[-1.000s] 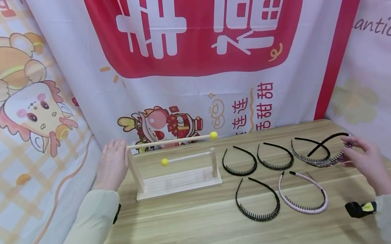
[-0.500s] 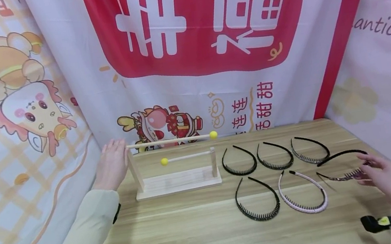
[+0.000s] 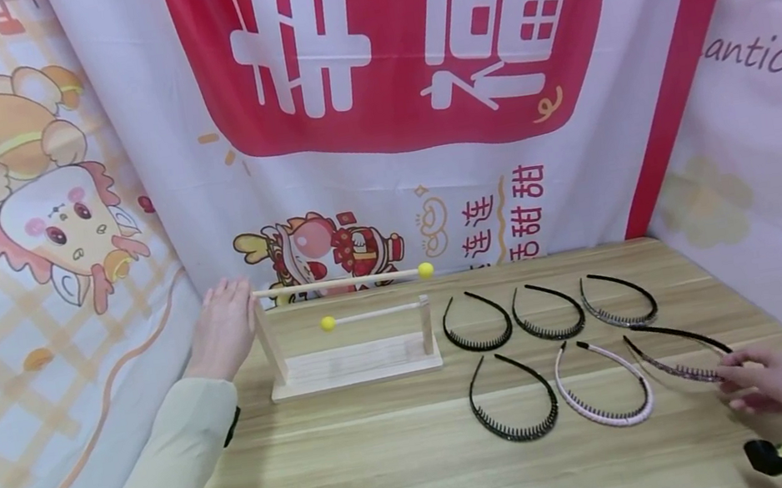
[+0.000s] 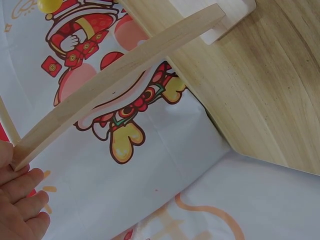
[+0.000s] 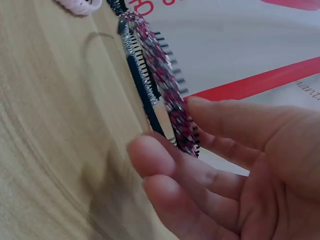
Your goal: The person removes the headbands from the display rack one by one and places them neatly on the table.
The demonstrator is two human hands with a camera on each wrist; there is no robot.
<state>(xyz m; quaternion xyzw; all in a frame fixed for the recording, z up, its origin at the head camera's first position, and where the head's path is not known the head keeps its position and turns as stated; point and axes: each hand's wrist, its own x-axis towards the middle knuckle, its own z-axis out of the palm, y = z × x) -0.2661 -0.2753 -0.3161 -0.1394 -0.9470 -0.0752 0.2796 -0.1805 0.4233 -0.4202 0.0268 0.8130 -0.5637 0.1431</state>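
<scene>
My left hand point(image 3: 222, 328) grips the top of the left post of a pale wooden display rack point(image 3: 356, 367). The post point(image 4: 110, 80) slants across the left wrist view, its upper end at the fingers point(image 4: 25, 200). At the table's right, my right hand point(image 3: 776, 384) holds a headband point(image 3: 671, 368) with comb teeth by its curved side. Up close, pink and silver sequins cover the headband point(image 5: 162, 75), between thumb and fingers. Its open ends point away, beside a pink toothed headband point(image 3: 614, 416).
Three black toothed headbands form the back row, the middle one point(image 3: 552, 334) between its neighbours. Another black headband point(image 3: 518, 432) lies in front, left of the pink one. Two yellow-tipped rods run on the rack, the upper rod point(image 3: 344, 283) above the lower. Printed cloths surround the table.
My right hand has carried the sequined headband from over the back-right headband toward me, lowering it to the pink one's right. The left hand stays on the rack.
</scene>
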